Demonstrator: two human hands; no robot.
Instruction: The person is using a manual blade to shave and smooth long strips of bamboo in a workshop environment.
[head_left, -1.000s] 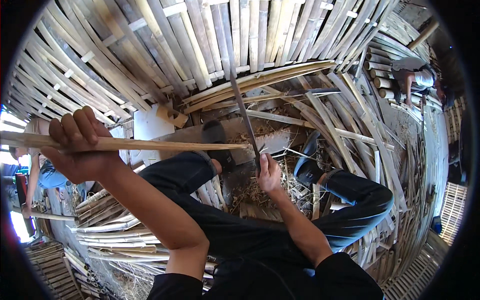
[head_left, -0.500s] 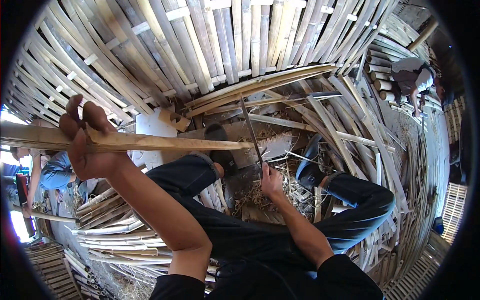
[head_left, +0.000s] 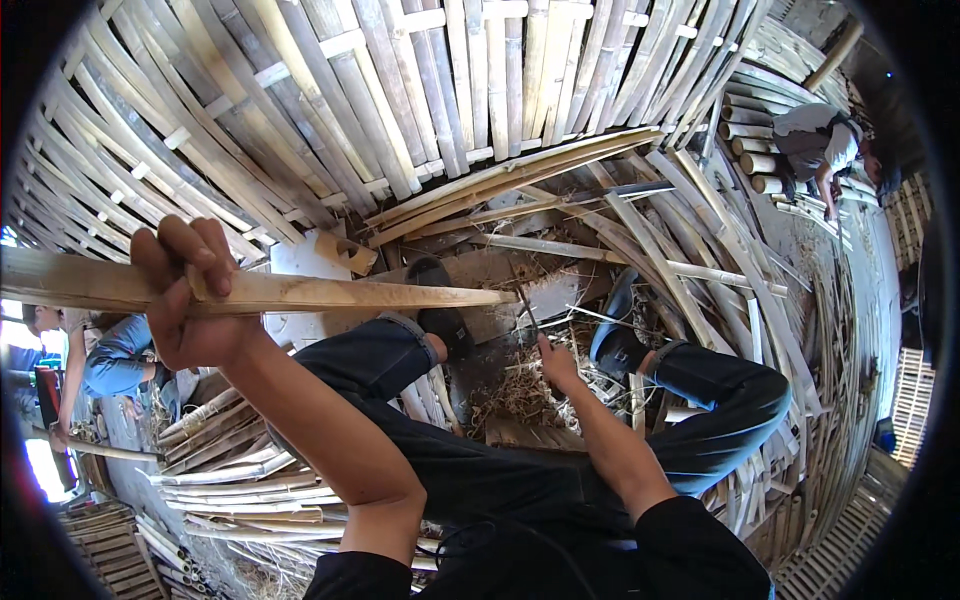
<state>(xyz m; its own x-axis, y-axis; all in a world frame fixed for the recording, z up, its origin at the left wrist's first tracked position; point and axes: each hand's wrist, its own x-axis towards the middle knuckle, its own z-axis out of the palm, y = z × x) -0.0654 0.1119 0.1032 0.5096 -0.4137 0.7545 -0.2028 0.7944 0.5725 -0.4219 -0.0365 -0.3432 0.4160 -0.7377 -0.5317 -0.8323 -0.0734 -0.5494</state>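
Observation:
My left hand point(head_left: 210, 340) is closed around a long, pale bamboo strip point(head_left: 370, 293), its fingers curled over the top edge. The strip runs level from the left rim to a narrow end in front of me. In my right hand point(head_left: 560, 365) is the handle of a knife point(head_left: 529, 315) with a long dark blade. That blade now appears foreshortened beside the strip's right end; whether the two touch I cannot tell. Beneath them, thin shavings point(head_left: 530, 392) lie between my feet.
A slatted bamboo wall point(head_left: 450, 90) curves across the far side. Split bamboo lengths point(head_left: 690, 230) are heaped to the right, and more point(head_left: 240, 465) lie at left. One person point(head_left: 815, 140) bends at the far right; another point(head_left: 115, 355) is at the left, near a pole point(head_left: 110, 450).
The knife has swung from upright across the strip to a foreshortened position by its end. My right hand has moved slightly right and nearer me. My left fingers have curled down onto the strip.

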